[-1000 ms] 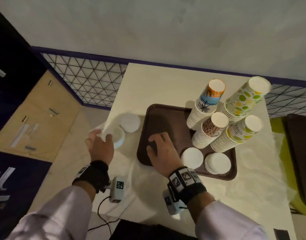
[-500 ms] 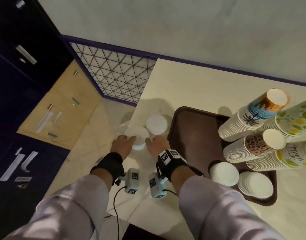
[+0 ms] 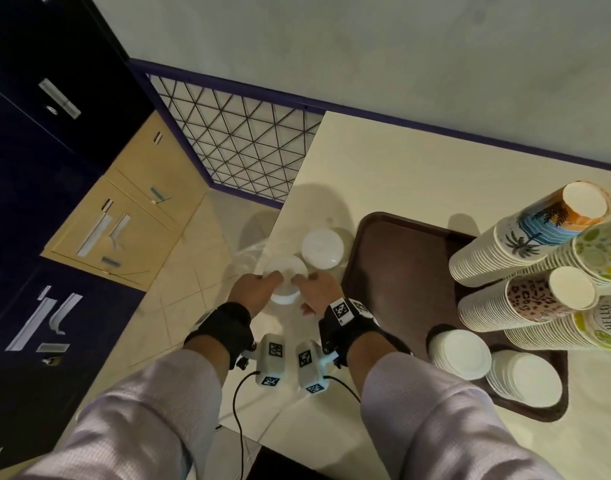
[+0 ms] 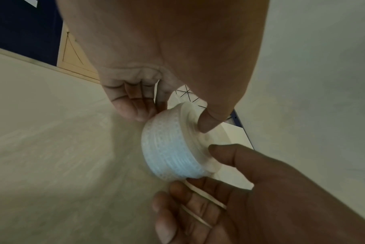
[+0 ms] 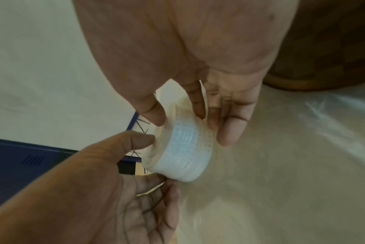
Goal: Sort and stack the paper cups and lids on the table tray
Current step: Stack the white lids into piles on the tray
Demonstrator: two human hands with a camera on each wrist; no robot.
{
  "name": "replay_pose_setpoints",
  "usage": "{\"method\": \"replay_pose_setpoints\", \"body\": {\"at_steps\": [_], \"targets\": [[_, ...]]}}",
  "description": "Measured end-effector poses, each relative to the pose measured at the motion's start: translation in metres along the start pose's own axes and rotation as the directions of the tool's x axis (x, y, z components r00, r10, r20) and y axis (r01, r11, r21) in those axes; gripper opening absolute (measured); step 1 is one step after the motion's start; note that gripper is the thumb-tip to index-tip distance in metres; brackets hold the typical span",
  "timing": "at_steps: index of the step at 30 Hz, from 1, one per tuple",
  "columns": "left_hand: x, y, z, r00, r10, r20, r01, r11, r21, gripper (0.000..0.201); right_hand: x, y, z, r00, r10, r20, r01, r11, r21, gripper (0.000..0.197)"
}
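My two hands hold a short stack of white lids (image 3: pixel 286 284) between them at the table's left edge. The left hand (image 3: pixel 266 283) grips its left side, with the thumb on top and the fingers (image 4: pixel 135 109) against the side of the lid stack (image 4: pixel 167 148). The right hand (image 3: pixel 306 282) grips the other side of the lid stack (image 5: pixel 183 151), thumb and fingers (image 5: pixel 229 130) round it. A second stack of white lids (image 3: pixel 322 249) stands just behind, beside the brown tray (image 3: pixel 401 271). On the tray are two more lid stacks (image 3: pixel 460 355) and several leaning towers of patterned paper cups (image 3: pixel 525 303).
The table's left edge (image 3: pixel 283 216) runs right beside the held lids, with tiled floor below. Clear plastic wrap (image 3: pixel 248 254) lies at that edge. A wire-mesh panel (image 3: pixel 235 147) and dark cabinets (image 3: pixel 37 168) stand to the left. The tray's left half is bare.
The right hand left the tray and moved left to the lid stack. Both hands now grip that stack, and the view has swung left.
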State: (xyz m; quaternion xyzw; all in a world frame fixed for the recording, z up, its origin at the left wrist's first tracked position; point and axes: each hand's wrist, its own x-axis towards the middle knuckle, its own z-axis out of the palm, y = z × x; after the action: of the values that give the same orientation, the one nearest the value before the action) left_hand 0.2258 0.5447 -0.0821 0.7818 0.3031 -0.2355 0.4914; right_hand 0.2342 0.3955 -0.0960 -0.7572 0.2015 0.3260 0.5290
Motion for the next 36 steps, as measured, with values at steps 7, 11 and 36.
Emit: {"method": "replay_pose_setpoints", "body": {"at_steps": [7, 11, 36], "targets": [[-0.014, -0.014, -0.003, 1.0, -0.018, -0.011, 0.016, 0.989, -0.145, 0.068, -0.02, -0.003, 0.004, 0.999, 0.037, 0.012, -0.039, 0.969, 0.243, 0.033], [-0.031, -0.022, 0.002, 1.0, -0.025, 0.004, 0.025, 0.962, -0.272, 0.066, -0.04, 0.004, -0.002, 0.999, 0.022, 0.038, -0.031, 0.962, 0.27, 0.042], [-0.114, 0.004, 0.127, 0.893, 0.201, 0.402, -0.161, 0.978, -0.131, 0.076, -0.13, 0.101, -0.119, 0.931, -0.076, -0.357, 0.098, 0.994, 0.043, 0.044]]}}
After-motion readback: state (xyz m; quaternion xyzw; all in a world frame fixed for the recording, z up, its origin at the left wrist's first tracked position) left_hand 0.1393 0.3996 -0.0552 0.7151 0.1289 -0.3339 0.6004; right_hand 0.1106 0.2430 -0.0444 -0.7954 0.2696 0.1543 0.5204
